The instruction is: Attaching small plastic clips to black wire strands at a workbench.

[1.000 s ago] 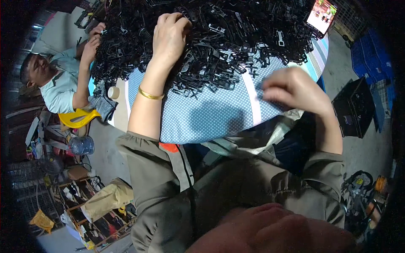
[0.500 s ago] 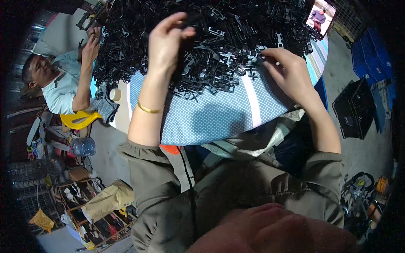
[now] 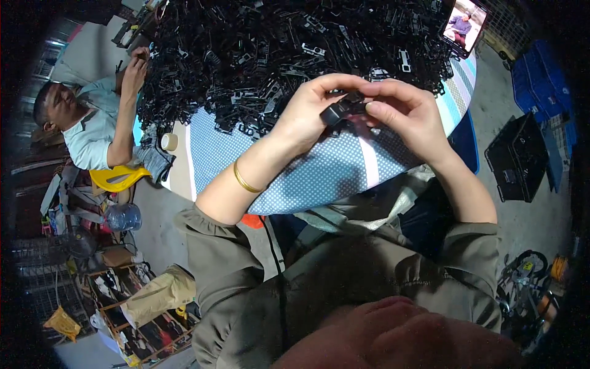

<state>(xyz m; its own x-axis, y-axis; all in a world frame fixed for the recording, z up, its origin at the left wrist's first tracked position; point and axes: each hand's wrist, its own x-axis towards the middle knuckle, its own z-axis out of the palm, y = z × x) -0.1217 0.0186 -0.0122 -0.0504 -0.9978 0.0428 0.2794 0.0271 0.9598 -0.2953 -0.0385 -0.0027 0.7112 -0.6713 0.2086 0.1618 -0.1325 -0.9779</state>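
Over the near part of the table, my left hand is closed around a small black plastic part with a boxy end that sticks out beside the palm. From the other side my right hand pinches it, thumb and fingertips against its far end. Both hands meet at this piece; how many pieces lie between the fingers is hidden. Just beyond them spreads a big heap of loose black plastic parts, some long and thin, some like clips with rectangular openings.
A dotted, striped cloth covers the rounded table. A lit phone stands at the back right, and a roll of tape lies at the left edge. A person works at the left side. Blue crates and a black crate stand right.
My left hand has come down and right from above the heap to meet my right hand. The black part now shows between them, and several pieces near the table's front are hidden.
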